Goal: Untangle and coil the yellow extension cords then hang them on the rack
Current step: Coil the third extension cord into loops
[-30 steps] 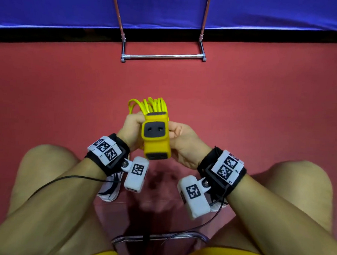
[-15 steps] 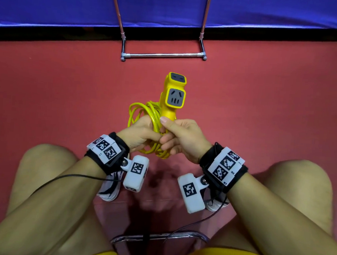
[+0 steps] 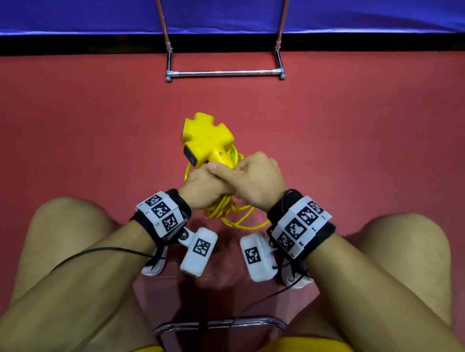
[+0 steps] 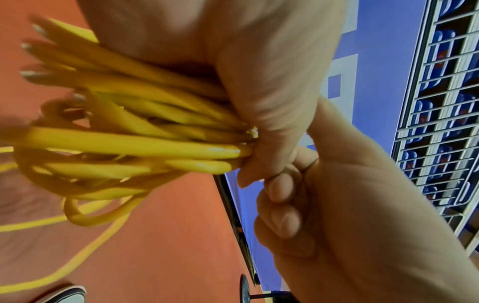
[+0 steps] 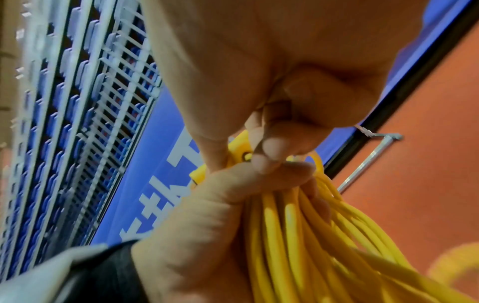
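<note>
A coiled yellow extension cord (image 3: 224, 208) is held between my knees, above the red floor. My left hand (image 3: 202, 186) grips the bundled loops (image 4: 145, 123), fingers curled round them. My right hand (image 3: 255, 177) grips the neck of the yellow cross-shaped socket block (image 3: 203, 138), thumb laid across my left hand. The block sticks up and away from me, tilted left. In the right wrist view, the loops (image 5: 298, 225) run down from both fists. A chrome rack (image 3: 224, 73) stands ahead by the blue barrier; only its base bar and two uprights show.
A blue barrier (image 3: 73, 5) with a black base strip runs across the far side of the red floor (image 3: 364, 143). My bare knees flank the hands. A chrome chair edge (image 3: 217, 324) lies under me. Black sensor cables trail from both wristbands.
The socket block swung from lying toward me to pointing up, then tipped left, showing its back. My right hand moved over my left; cord loops now hang below the hands.
</note>
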The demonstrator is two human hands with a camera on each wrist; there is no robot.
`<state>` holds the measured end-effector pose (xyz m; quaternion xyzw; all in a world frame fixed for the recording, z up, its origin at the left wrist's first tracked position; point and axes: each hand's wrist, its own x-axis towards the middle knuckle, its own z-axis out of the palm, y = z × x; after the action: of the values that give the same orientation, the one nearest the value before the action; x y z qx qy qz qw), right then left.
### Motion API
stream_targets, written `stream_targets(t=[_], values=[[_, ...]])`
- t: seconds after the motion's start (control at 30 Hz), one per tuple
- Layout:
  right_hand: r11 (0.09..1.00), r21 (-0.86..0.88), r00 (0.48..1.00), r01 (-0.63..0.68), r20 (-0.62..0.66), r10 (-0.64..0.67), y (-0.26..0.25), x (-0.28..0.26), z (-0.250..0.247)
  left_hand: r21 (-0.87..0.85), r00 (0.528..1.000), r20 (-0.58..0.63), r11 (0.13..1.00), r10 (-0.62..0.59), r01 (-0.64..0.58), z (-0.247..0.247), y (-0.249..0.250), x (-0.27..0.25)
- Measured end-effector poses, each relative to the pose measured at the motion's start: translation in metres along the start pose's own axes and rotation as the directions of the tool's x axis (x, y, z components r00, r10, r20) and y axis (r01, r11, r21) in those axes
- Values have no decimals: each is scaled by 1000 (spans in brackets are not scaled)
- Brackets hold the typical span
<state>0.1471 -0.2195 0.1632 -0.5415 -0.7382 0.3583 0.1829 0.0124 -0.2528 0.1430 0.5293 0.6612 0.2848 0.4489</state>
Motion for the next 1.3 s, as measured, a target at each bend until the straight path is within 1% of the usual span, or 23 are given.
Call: stream_targets(t=[0.1, 0.17, 0.2, 0.27, 0.3, 0.4, 0.5, 0.57, 0.67, 0.73, 0.8, 0.83, 0.87, 0.93, 0.97, 1.0, 1.07, 1.1, 1.17, 1.2, 1.23, 1.27, 1.3], values=[[994, -98, 994, -48, -99, 38, -2, 2, 5, 157, 1000, 0, 987, 23, -23, 3, 10, 1], [986, -140, 985, -88, -161, 65, 0, 5, 1, 130, 999, -50, 991, 22, -15, 1, 15, 1], [987, -138, 984, -86, -169, 62, 2, 7, -1, 53, 997, -83, 999, 6, -1, 1, 15, 2], [996, -64, 989, -55, -139, 46, 6, 9, -7, -73, 991, -132, 997, -28, 19, -1, 14, 3], [999, -13, 990, -40, -139, 38, 9, 11, -9, -92, 986, -151, 994, -70, 56, -2, 14, 4], [989, 140, 973, -50, -217, 80, 24, 19, -15, -173, 972, -171, 976, -164, 134, -9, 11, 9], [976, 198, 976, -91, -175, 127, 34, 24, -17, -213, 973, -180, 971, -146, 106, -17, 8, 10], [980, 174, 982, -98, -145, 124, 37, 23, -14, -221, 975, -182, 972, -124, 83, -21, 8, 10], [980, 163, 982, -115, -131, 137, 40, 25, -9, -299, 982, -152, 952, -116, 66, -31, 4, 9], [973, 188, 973, -134, -161, 165, 39, 28, -8, -278, 987, -131, 959, -92, 52, -36, 3, 7], [957, 262, 964, -125, -198, 180, 34, 26, -8, -199, 989, -136, 979, -64, 36, -39, -1, 7], [932, 338, 964, -130, -176, 198, 29, 24, -9, -177, 989, -136, 984, -55, 31, -39, -3, 6], [885, 439, 970, -152, -106, 220, 23, 22, -9, -168, 991, -129, 986, -41, 19, -39, -6, 6], [753, 609, 966, -249, 97, 240, 11, 17, -10, -138, 997, -72, 990, 10, -20, -37, -6, 4], [715, 641, 959, -279, 158, 234, 7, 16, -9, -121, 999, -21, 991, 47, -49, -34, -6, 3], [701, 650, 956, -294, 189, 226, 4, 17, -6, -106, 996, 33, 991, 87, -83, -31, -5, 1], [701, 648, 954, -299, 193, 228, -2, 19, 2, -115, 979, 122, 982, 162, -148, -23, -4, -3], [700, 650, 955, -295, 180, 235, -3, 21, 6, -170, 973, 146, 974, 179, -153, -20, -3, -4], [694, 667, 960, -271, 135, 244, -4, 24, 9, -336, 978, 138, 936, 155, -101, -17, -5, -5], [656, 707, 960, -265, 128, 249, -4, 25, 8, -415, 988, 98, 907, 120, -69, -19, -7, -5], [586, 760, 955, -279, 155, 253, -5, 25, 5, -476, 995, 56, 879, 77, -41, -22, -6, -6], [485, 819, 947, -308, 216, 236, -5, 24, 0, -533, 998, 40, 846, 46, -17, -25, -7, -6], [386, 859, 941, -336, 286, 181, -7, 23, -5, -587, 997, 62, 809, 36, 7, -29, -5, -6]])
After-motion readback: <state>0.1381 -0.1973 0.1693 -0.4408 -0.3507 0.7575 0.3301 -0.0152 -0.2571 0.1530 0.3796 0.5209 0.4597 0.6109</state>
